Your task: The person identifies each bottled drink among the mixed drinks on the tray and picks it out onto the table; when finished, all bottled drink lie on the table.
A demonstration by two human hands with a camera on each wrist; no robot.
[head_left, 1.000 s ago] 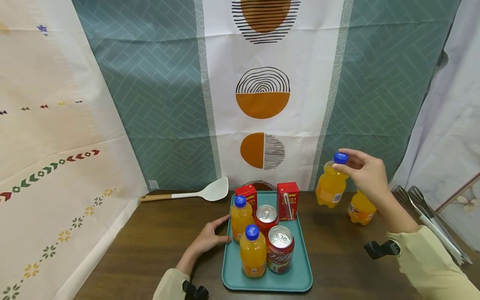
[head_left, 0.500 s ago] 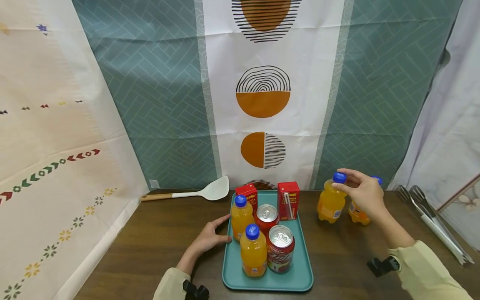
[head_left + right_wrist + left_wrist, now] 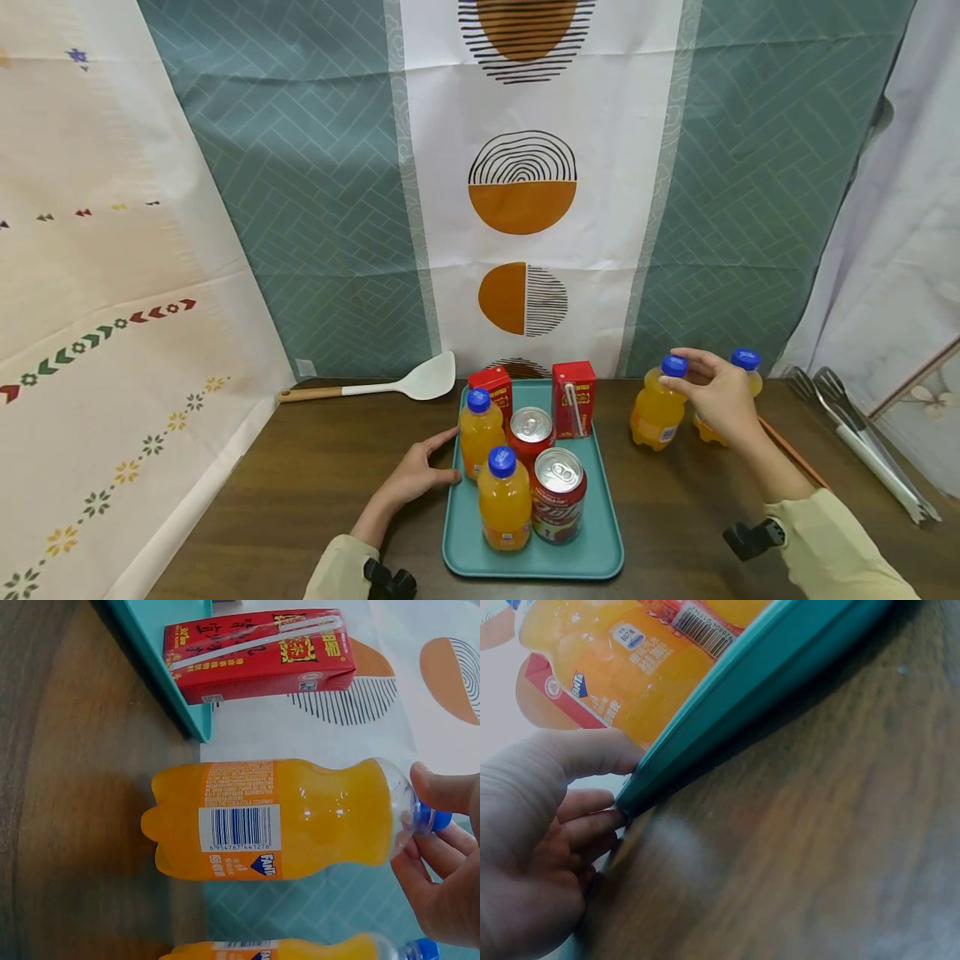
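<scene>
In the head view, my right hand pinches an orange soda bottle just under its blue cap. The bottle stands upright, its base down at the table, to the right of the teal tray. The right wrist view shows thumb and fingers around the bottle's neck. Partly behind that hand is a second orange soda bottle. My left hand rests at the tray's left rim, thumb and fingers touching it with a gap between them. On the tray are two more orange soda bottles, two cans and two red drink boxes.
A white spatula with a wooden handle lies at the back left. Metal tongs lie on the far right, and a thin brown stick shows beside the right forearm. A patterned cloth hangs behind the table.
My right hand has lowered the soda bottle from above the table down to its surface. More of the second bottle and the brown stick now show. The left hand stays at the tray.
</scene>
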